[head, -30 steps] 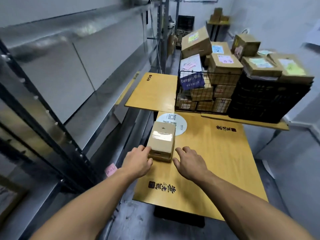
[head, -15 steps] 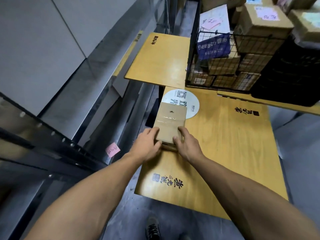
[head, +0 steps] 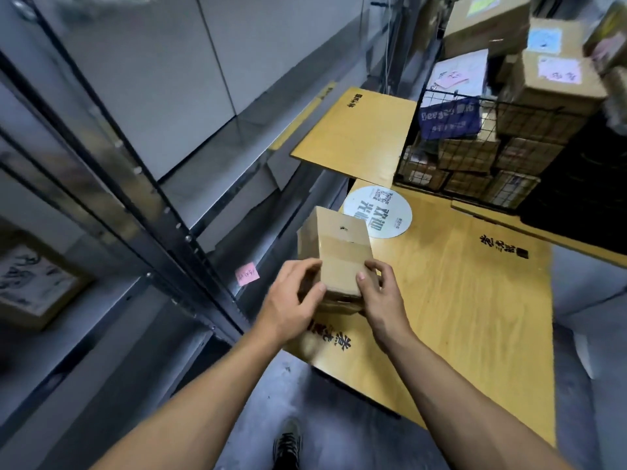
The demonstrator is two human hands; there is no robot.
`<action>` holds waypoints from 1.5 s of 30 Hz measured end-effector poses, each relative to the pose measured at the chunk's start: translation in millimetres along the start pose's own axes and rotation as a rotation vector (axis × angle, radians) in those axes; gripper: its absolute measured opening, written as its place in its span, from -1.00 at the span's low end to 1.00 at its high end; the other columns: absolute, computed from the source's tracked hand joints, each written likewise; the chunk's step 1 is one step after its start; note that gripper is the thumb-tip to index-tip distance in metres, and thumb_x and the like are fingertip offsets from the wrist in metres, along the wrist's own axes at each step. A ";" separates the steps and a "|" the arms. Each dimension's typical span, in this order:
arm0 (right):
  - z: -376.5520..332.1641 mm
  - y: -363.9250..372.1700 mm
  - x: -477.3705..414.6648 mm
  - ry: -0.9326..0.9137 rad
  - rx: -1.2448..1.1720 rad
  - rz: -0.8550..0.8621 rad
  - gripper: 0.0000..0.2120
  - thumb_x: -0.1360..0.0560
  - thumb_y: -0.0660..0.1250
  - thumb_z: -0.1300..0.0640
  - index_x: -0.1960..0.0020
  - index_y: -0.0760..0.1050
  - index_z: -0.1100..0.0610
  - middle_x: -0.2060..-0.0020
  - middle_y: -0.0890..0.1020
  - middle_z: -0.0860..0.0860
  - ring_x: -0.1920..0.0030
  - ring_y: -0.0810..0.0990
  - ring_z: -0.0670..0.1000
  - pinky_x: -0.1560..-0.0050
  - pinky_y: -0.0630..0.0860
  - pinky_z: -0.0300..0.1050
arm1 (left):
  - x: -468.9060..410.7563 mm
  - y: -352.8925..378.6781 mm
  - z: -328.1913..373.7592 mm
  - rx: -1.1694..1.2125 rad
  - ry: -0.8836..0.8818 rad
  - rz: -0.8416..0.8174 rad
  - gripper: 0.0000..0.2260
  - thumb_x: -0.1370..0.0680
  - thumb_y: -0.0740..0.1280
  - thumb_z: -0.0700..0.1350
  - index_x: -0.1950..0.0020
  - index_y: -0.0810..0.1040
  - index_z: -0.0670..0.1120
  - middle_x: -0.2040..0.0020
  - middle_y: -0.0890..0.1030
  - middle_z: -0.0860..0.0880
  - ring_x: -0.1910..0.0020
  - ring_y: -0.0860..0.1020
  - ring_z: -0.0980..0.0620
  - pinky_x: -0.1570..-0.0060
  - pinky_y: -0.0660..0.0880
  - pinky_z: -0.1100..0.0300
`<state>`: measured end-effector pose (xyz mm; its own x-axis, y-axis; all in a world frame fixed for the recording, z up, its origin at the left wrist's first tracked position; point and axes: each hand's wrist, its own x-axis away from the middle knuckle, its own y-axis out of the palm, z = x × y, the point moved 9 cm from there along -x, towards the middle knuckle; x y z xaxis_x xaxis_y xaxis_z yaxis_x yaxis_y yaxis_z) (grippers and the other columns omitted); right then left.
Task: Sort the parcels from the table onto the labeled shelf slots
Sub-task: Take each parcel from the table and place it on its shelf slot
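Two hands clasping one small cardboard parcel point(head: 334, 252) from the head view, at the near left corner of the wooden table point(head: 475, 317). Left hand point(head: 293, 300) curling fingers against the parcel's left face, thumb lying toward its near edge. Right hand point(head: 380, 293) pressing the right side, thumb resting on the taped top. Parcel sitting between the two palms, tilting up away from the wearer; resting on the tabletop or lifted clear, not telling. Lying just behind it, a round white sticker point(head: 383, 212) on the wood. Standing to the left, a metal shelf rack point(head: 163, 212) bearing a pink note point(head: 247, 273). Filling a wire basket point(head: 475, 154) farther back, more boxes. Showing below, a dark shoe point(head: 287, 446) on the floor.
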<state>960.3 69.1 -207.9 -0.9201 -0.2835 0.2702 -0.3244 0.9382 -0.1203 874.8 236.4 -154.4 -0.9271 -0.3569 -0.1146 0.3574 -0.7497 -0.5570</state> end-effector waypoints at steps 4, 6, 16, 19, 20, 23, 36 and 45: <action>-3.2 -7.2 32.0 -0.016 -0.162 -0.096 -0.79 -0.64 0.28 0.05 -0.21 0.48 -0.22 -0.22 0.57 0.02 -0.18 0.61 0.18 -0.13 0.59 0.30 | 44.2 -24.4 7.4 0.079 -0.102 0.238 -0.59 -0.49 0.27 0.12 -0.34 0.45 0.12 -0.21 0.44 0.12 -0.23 0.44 0.23 -0.22 0.42 0.28; -7.4 -6.2 46.9 -0.020 -0.216 -0.156 -0.76 -0.66 0.25 0.12 -0.23 0.49 -0.17 -0.24 0.55 0.05 -0.16 0.61 0.17 -0.10 0.60 0.28 | 67.2 -26.9 -0.2 0.070 -0.202 0.277 -0.46 -0.45 0.23 0.25 -0.41 0.39 0.15 -0.31 0.40 0.10 -0.35 0.39 0.09 -0.31 0.42 0.02; -33.6 25.2 113.1 -0.273 0.239 -0.457 -0.62 -0.65 0.18 -0.08 -0.45 0.42 -0.10 -0.33 0.47 -0.07 -0.37 0.42 -0.08 -0.43 0.35 -0.04 | 175.8 -48.1 17.1 0.317 -0.252 0.534 -0.50 -0.45 0.36 0.06 -0.37 0.35 0.18 -0.30 0.49 0.21 -0.24 0.49 0.26 -0.18 0.44 0.31; -45.1 34.2 131.7 -0.285 0.256 -0.525 -0.59 -0.63 0.23 -0.13 -0.45 0.41 -0.07 -0.28 0.52 -0.05 -0.28 0.50 -0.10 -0.35 0.45 -0.04 | 200.1 -55.8 31.3 0.184 -0.239 0.583 -0.49 -0.45 0.37 0.02 -0.35 0.31 0.29 -0.30 0.45 0.23 -0.24 0.45 0.31 -0.06 0.39 0.49; -49.9 38.5 139.0 -0.280 0.221 -0.556 -0.59 -0.61 0.25 -0.15 -0.43 0.38 -0.12 -0.22 0.56 -0.07 -0.21 0.56 -0.11 -0.27 0.52 -0.01 | 206.5 -57.1 34.5 0.134 -0.240 0.592 -0.49 -0.45 0.37 0.03 -0.35 0.30 0.31 -0.29 0.44 0.25 -0.24 0.44 0.33 -0.03 0.38 0.51; -57.3 55.0 160.2 -0.309 0.174 -0.627 -0.55 -0.56 0.36 -0.09 -0.39 0.29 -0.22 -0.09 0.58 -0.16 -0.05 0.65 -0.15 -0.05 0.62 -0.14 | 225.1 -63.6 44.9 0.001 -0.233 0.628 -0.49 -0.47 0.38 0.02 -0.36 0.30 0.29 -0.23 0.38 0.33 -0.19 0.41 0.39 -0.02 0.32 0.58; -31.8 155.4 254.3 -0.225 -0.017 -0.929 -0.57 -0.52 0.41 -0.05 -0.35 0.39 -0.20 -0.20 0.62 0.05 -0.22 0.61 0.09 -0.20 0.58 0.20 | 356.2 -154.2 -16.1 0.272 -0.403 0.885 -0.64 -0.53 0.38 -0.08 -0.30 0.44 0.15 -0.29 0.53 -0.04 -0.21 0.52 0.18 -0.31 0.45 0.07; -20.8 247.4 378.5 -0.343 0.097 -1.099 -0.53 -0.60 0.36 0.12 -0.34 0.33 -0.33 -0.27 0.51 -0.13 -0.23 0.56 -0.08 -0.24 0.54 0.00 | 508.0 -224.9 -31.6 0.344 -0.466 1.011 -0.48 -0.40 0.47 -0.07 -0.32 0.41 0.12 -0.18 0.59 0.13 -0.14 0.58 0.14 -0.05 0.51 0.32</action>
<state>536.4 198.1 -115.5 -0.1377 -0.9905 0.0021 -0.9888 0.1373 -0.0581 319.9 241.3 -113.3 -0.0965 -0.9950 -0.0255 0.9880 -0.0926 -0.1236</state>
